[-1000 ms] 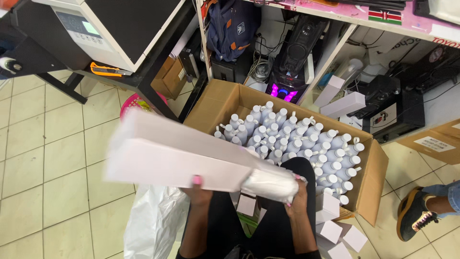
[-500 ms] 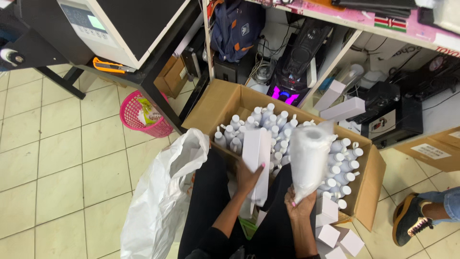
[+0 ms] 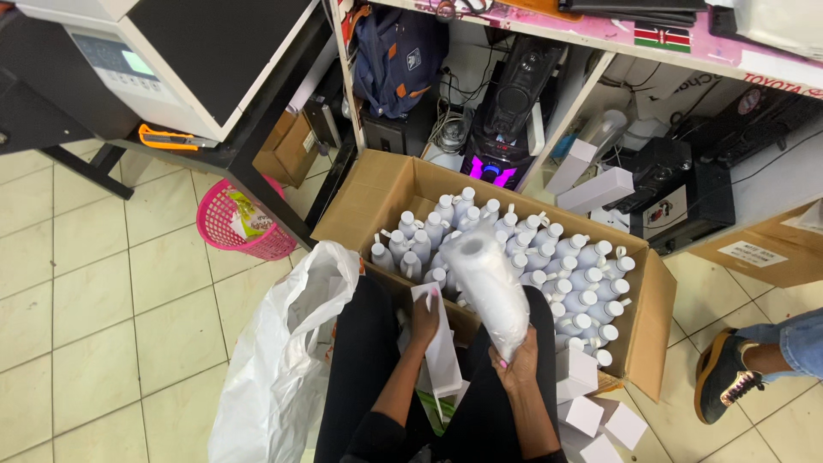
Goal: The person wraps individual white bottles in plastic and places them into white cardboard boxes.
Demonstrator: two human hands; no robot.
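Cardboard box (image 3: 639,339): sitting open on the tiled floor, packed with upright white bottles (image 3: 561,261), just ahead of the person's knees.
White plastic bag (image 3: 279,369): slumping on the floor beside the left leg.
Pink basket (image 3: 231,230): standing well apart, to the left of the box.
Roll of clear film (image 3: 489,287): standing nearly upright over the box's near edge, its lower end sitting in the right hand's grip, most of it rising above the fingers.
Flat white carton (image 3: 441,347): hanging down between the knees, its upper end pinched from above.
Right hand (image 3: 517,367): closing around the roll's base.
Left hand (image 3: 423,319): gripping the carton's top, fingers curled over it.
Small white boxes (image 3: 591,411): lying on the floor by the right leg.
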